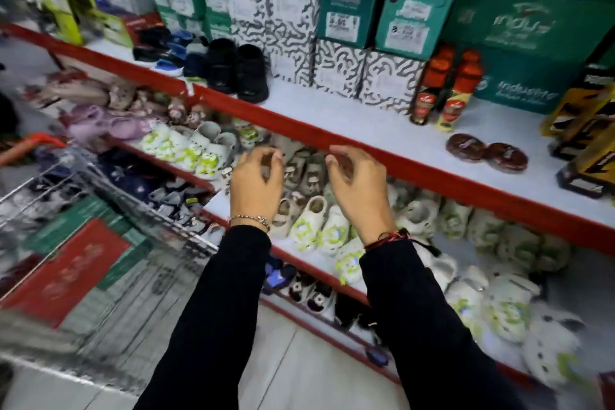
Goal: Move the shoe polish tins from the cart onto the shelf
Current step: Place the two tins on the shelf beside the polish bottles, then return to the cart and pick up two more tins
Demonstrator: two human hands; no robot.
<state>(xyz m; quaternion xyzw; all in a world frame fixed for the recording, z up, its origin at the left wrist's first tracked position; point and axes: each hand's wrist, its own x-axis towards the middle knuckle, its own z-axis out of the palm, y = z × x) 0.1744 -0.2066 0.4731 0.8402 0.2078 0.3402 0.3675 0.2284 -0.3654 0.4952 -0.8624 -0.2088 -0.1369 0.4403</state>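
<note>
Two round dark brown shoe polish tins (486,152) lie flat side by side on the white shelf (366,123) with a red front edge, to the right. My left hand (256,185) and my right hand (356,188) hover in front of that red edge, left of the tins, fingers curled loosely and apart, holding nothing. Both arms wear black sleeves. The wire cart (100,210) stands at the lower left, blurred; red and green boxes lie in it, and I cannot make out any tins there.
Two red-capped polish bottles (446,93) stand behind the tins. Green and patterned shoe boxes (349,10) stack along the shelf's back, black shoes (236,70) to the left, yellow-black packs (585,130) at right. Lower shelves hold children's clogs (316,220).
</note>
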